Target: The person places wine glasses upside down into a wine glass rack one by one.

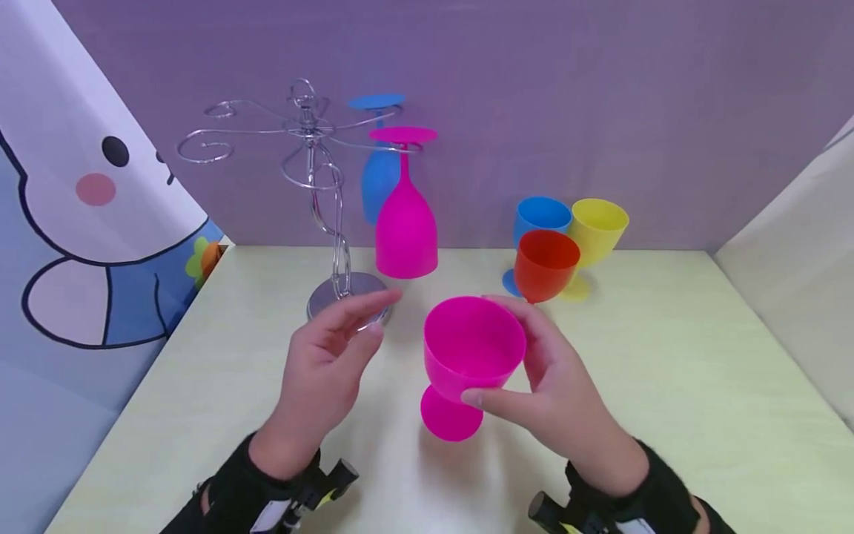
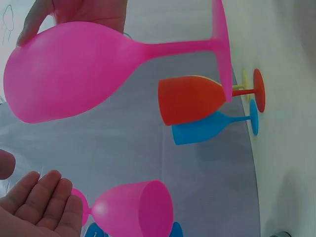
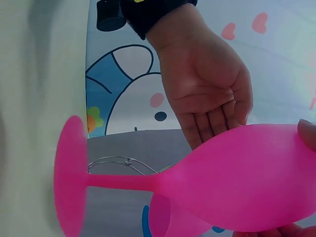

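Note:
My right hand [image 1: 554,393] grips the bowl of a pink plastic goblet [image 1: 470,345], thumb on the near side and fingers round the far side. It is upright with a slight tilt, its base above the table and a shadow below. My left hand [image 1: 320,371] is beside it on the left, fingers loosely bent and thumb apart, holding nothing; in the right wrist view the left palm [image 3: 202,84] shows behind the goblet. Beyond the left hand stands a chrome stemware rack [image 1: 310,133]. Upside down on its right arms hang a pink goblet [image 1: 407,230] and a blue goblet [image 1: 379,174].
At the back right of the table [image 1: 667,371] stand a red goblet [image 1: 547,267], a blue goblet [image 1: 540,213] and a yellow goblet [image 1: 600,230], close together. A purple backdrop [image 1: 600,96] rises behind, and a cartoon-printed cloth [image 1: 67,415] borders the left side.

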Demonstrator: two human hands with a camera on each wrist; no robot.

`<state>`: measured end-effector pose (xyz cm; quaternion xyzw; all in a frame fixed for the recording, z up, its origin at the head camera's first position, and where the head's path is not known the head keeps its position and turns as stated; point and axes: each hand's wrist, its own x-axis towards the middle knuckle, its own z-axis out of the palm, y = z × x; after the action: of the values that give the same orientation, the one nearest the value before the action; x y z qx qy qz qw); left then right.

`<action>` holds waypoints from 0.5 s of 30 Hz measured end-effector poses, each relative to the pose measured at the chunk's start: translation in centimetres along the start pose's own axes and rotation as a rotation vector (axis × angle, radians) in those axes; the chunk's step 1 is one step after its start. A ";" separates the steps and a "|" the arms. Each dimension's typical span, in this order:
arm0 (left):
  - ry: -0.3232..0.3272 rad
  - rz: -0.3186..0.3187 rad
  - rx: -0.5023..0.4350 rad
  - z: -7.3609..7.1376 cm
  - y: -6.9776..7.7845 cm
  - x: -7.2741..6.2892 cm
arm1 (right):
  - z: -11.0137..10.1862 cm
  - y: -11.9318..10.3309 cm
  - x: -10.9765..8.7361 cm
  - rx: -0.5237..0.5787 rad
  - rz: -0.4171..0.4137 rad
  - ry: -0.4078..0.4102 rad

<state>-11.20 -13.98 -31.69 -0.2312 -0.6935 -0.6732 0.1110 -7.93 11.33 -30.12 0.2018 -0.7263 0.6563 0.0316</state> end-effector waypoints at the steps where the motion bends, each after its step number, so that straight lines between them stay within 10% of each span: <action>1: -0.001 -0.001 0.001 0.0 -0.1 0.0 | 0.0 0.0 0.0 0.001 0.006 0.004; 15: -0.001 -0.098 -0.094 0.3 -1.9 0.4 | -0.9 -1.0 0.0 0.232 0.127 0.113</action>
<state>-12.41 -13.58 -33.14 -0.2019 -0.6717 -0.7097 0.0666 -7.82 12.13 -29.09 0.1203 -0.6540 0.7468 0.0074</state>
